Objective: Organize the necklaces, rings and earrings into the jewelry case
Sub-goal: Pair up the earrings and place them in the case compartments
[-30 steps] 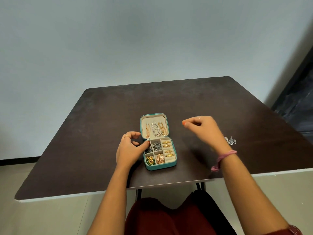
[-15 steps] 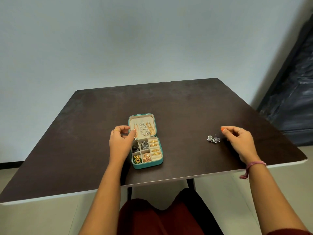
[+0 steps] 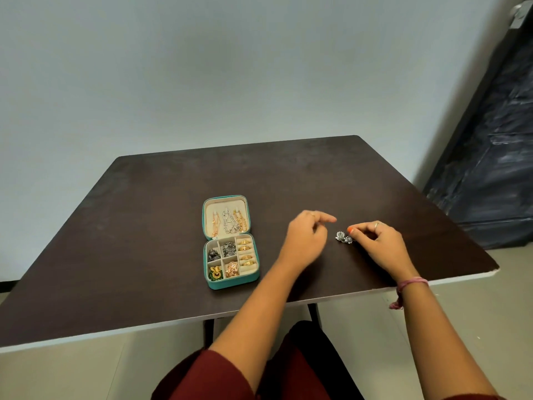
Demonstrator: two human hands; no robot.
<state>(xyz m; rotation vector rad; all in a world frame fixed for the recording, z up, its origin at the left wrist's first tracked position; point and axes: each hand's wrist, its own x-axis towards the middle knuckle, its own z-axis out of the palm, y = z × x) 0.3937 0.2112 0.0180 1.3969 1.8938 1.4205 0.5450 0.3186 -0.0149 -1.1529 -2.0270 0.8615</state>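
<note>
Nearest you: dark red clothing over your lap (image 3: pixel 219 376) below the bench's near edge, both bare forearms reaching out over the dark bench (image 3: pixel 138 226). Pink thread band (image 3: pixel 409 283) on your right wrist. Your right hand (image 3: pixel 380 243) is low over the bench right of center, ring on one finger, fingers curled; thumb and forefinger tips meet right at the silver earrings (image 3: pixel 343 237), so that grip looks like a pinch on them, though the contact is small and hard to see. The earrings sit on the bench between your two hands. Your left hand (image 3: pixel 307 238) is just left of them, blurred, forefinger stretched out toward the right, other fingers loosely curled, holding nothing, not touching the earrings. Well to the left sits the teal jewelry case (image 3: pixel 229 284), open, lid laid flat on the far side. Tray compartments: gold rings (image 3: pixel 246 252) in the right-hand slots, dark and silver pieces in the far-left cells, a gold-green piece and a rose-gold piece in the near cells. Necklaces (image 3: pixel 229 222) hang in the lid: rose-gold, silver, gold. Far: pale wall; dark cabinet at right.
</note>
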